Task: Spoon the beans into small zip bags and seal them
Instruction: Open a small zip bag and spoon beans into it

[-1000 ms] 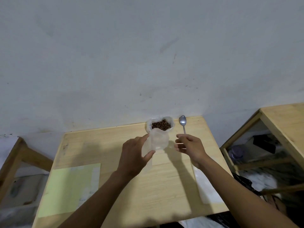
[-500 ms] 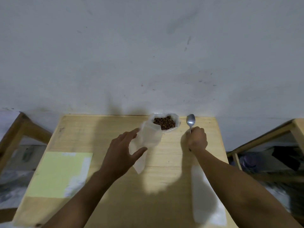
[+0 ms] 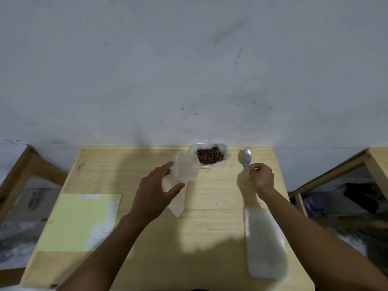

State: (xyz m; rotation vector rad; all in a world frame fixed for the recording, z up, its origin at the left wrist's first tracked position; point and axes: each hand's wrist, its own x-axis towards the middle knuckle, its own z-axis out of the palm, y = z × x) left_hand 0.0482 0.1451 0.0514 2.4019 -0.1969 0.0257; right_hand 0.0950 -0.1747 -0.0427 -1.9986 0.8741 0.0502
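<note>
Left hand (image 3: 156,189) holds a translucent small bag (image 3: 182,177), its lower part partly hidden by the thumb. Right hand (image 3: 261,177) pinches the spoon (image 3: 246,157), handle concealed. Brown beans (image 3: 210,155) sit in a plastic bag (image 3: 225,153) at the table (image 3: 210,227) far edge.

Both forearms are bare to the frame edge, with no sleeves, and the left hand (image 3: 155,190) and right hand (image 3: 261,176) are ungloved.

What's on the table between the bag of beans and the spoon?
Nothing: in the head view, only bare wooden table shows between the bag of beans and the spoon, whose handle the right hand pinches.
</note>
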